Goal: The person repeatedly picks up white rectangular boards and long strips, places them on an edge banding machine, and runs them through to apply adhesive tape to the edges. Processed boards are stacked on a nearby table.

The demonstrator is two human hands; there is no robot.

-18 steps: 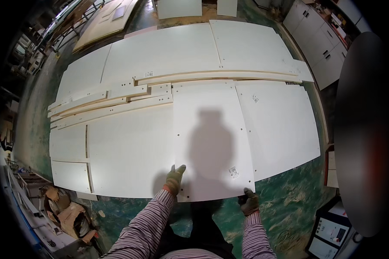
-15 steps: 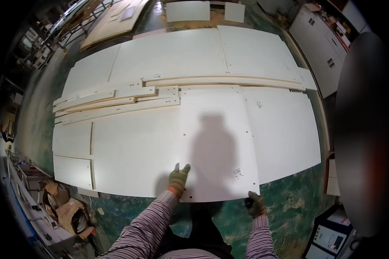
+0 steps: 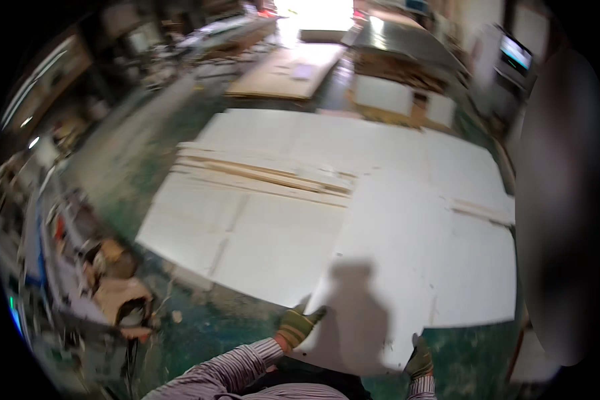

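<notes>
Here, the left hand (image 3: 297, 328) grips a white panel (image 3: 388, 247) at eight o'clock; the right hand (image 3: 420, 362), blurred, apparently grasps its five-o'clock corner.

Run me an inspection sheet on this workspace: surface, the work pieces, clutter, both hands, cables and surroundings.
Surface: white panels spread out, with blotchy green floor showing at their near side.
Work pieces: long white panel under both hands, a shadow across its near part; narrow strips lie to its left.
Clutter: torn cardboard at lower left.
Left hand: gloved, gripping the long panel's left edge, thumb on top.
Right hand: gloved, at its near right corner; grip unclear.
Cables: nothing seen for certain; picture blurred.
Surroundings: pale board beyond, lit screen at upper right.
</notes>
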